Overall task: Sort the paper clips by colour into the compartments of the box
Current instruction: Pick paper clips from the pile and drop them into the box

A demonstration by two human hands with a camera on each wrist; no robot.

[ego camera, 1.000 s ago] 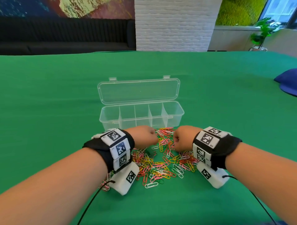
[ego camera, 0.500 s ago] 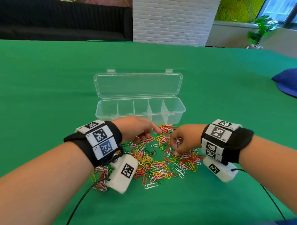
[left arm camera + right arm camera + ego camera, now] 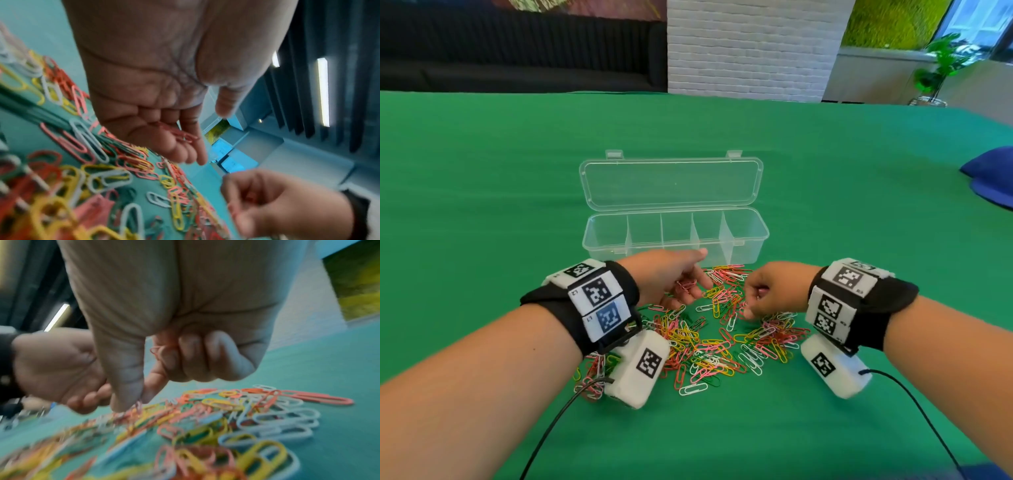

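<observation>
One clear box (image 3: pixel 675 236), lid open and tipped back, lies with its long axis left to right; its five compartments hold no clips, and the heap of paper clips (image 3: pixel 717 337), too many to count, lies just in front of it on the green table (image 3: pixel 482 192). The left hand (image 3: pixel 671 277), fingers loosely spread palm-up, cradles a few pink clips (image 3: pixel 180 134). The right hand (image 3: pixel 774 291) curls around more pink clips (image 3: pixel 162 352) and pinches into the heap; the wristband tags carry tiny unreadable lettering.
</observation>
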